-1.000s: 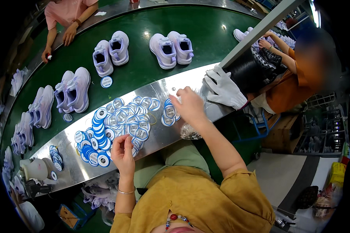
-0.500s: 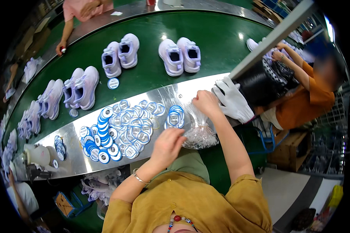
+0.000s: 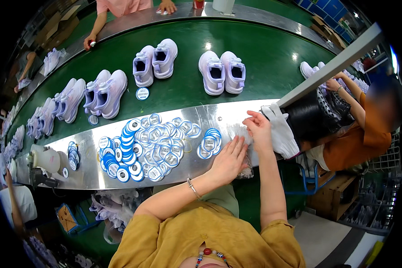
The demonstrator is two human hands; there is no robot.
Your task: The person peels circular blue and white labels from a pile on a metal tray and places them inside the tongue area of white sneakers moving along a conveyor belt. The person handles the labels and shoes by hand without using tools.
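Note:
My left hand [image 3: 230,159] lies with its fingers stretched out over a bundle of thin clear plastic strands [image 3: 240,131], covering much of it. At the bundle's far right end my right hand [image 3: 260,128] is raised, its fingers loosely bent and apart; nothing shows in them. Just left of the bundle sits a small stack of round blue-and-white tags [image 3: 209,144]. A larger spread of similar tags [image 3: 158,145] covers the metal ledge [image 3: 190,172] farther left. Beside my right hand lies a white glove [image 3: 281,131].
Pairs of pale lilac sneakers [image 3: 222,73] stand along the green conveyor belt [image 3: 187,49]. A slanted metal post [image 3: 330,64] and a black bag [image 3: 310,114] are at right, near a co-worker in orange [image 3: 357,129]. A white container [image 3: 47,159] stands at left.
My left hand has moved right and flattened onto the strands. My right hand has shifted slightly, and its fist has loosened. The whole view has shifted a little.

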